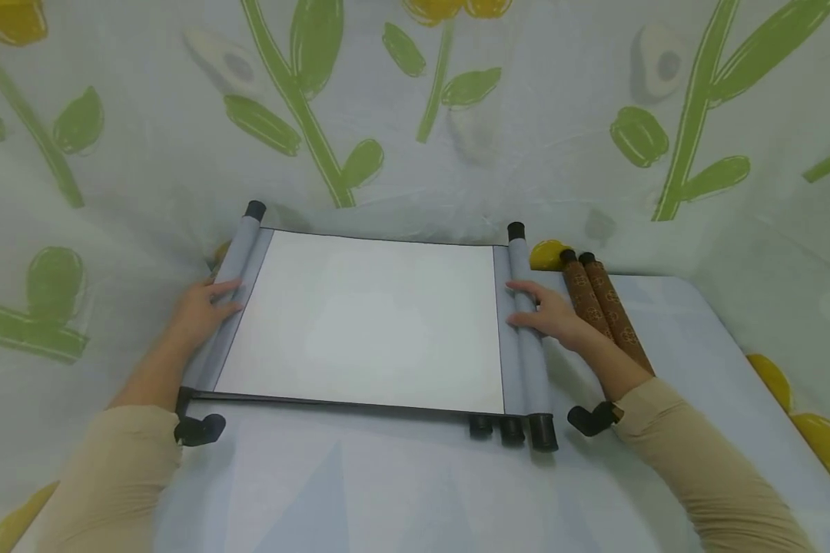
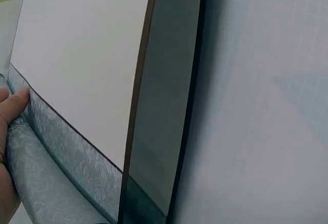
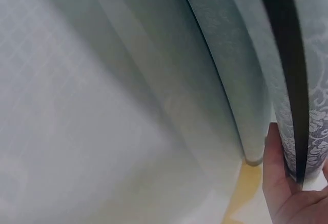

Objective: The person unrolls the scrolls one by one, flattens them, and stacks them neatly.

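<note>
Flowered cloth covers the worktop (image 1: 387, 491): one unrolled grey scroll (image 1: 366, 319), two brown scrolls (image 1: 605, 311) beside it. Left hand (image 1: 200, 311) and right hand (image 1: 549, 311) rest flat-fingered on its two rolled ends.

A cloth-covered table (image 1: 671, 307) with an unrolled grey scroll (image 1: 366, 319) and two brown patterned scrolls (image 1: 605, 311) beside it.

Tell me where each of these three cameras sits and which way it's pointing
Head: worn on the head, looking forward and down at the unrolled scroll on the table; both forearms, left hand and right hand show.
Left wrist: low beside the scroll's left roll; a fingertip shows.
Right wrist: close against the right roll; part of the hand shows.
Shared: all three see the grey scroll.
</note>
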`<control>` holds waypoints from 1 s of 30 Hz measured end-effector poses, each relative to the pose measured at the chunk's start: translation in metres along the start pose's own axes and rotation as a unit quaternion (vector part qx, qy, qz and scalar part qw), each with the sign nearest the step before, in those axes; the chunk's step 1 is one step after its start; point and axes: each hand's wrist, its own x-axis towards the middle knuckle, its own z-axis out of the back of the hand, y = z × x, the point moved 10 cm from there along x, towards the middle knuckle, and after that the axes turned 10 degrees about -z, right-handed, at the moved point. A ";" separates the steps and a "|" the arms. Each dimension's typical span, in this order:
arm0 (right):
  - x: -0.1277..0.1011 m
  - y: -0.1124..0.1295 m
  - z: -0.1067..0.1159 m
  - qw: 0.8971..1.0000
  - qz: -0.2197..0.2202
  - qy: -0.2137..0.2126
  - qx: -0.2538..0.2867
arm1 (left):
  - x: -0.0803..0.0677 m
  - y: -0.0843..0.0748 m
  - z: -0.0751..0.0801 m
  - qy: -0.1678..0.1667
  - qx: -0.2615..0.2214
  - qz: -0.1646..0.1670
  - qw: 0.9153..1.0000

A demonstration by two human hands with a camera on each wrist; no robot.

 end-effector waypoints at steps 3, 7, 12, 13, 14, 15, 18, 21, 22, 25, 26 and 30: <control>0.003 0.001 -0.004 1.000 0.000 0.006 0.007 | 0.002 0.005 -0.001 -0.018 -0.003 0.002 1.000; 0.007 -0.001 -0.008 1.000 -0.008 0.017 0.018 | 0.003 0.013 -0.008 -0.021 0.008 0.007 1.000; 0.009 -0.010 -0.015 0.999 -0.022 0.031 0.032 | 0.006 0.015 -0.020 0.002 0.045 -0.002 0.999; 0.010 -0.012 -0.017 0.998 -0.024 0.035 0.035 | 0.006 0.015 -0.022 0.008 0.049 -0.004 0.999; 0.011 -0.016 -0.019 0.998 -0.029 0.040 0.038 | 0.007 0.014 -0.024 0.014 0.053 -0.007 0.998; 0.012 -0.019 -0.022 0.998 -0.033 0.045 0.040 | 0.007 0.014 -0.025 0.019 0.058 -0.011 0.998; 0.014 -0.029 -0.028 0.997 -0.043 0.057 0.040 | 0.008 0.009 -0.028 0.026 0.074 -0.029 0.997; 0.016 -0.035 -0.031 0.997 -0.043 0.058 0.037 | 0.010 0.004 -0.030 0.024 0.099 -0.048 0.994; 0.016 -0.035 -0.031 0.997 -0.040 0.056 0.040 | 0.010 0.003 -0.031 0.022 0.107 -0.054 0.993; 0.016 -0.034 -0.032 0.996 -0.021 0.056 0.061 | 0.010 0.000 -0.032 0.017 0.127 -0.072 0.989; 0.016 -0.032 -0.033 0.996 -0.014 0.059 0.073 | 0.009 0.000 -0.033 0.015 0.133 -0.079 0.988; 0.017 -0.033 -0.039 0.990 0.010 0.082 0.114 | 0.005 0.002 -0.037 0.005 0.143 -0.102 0.984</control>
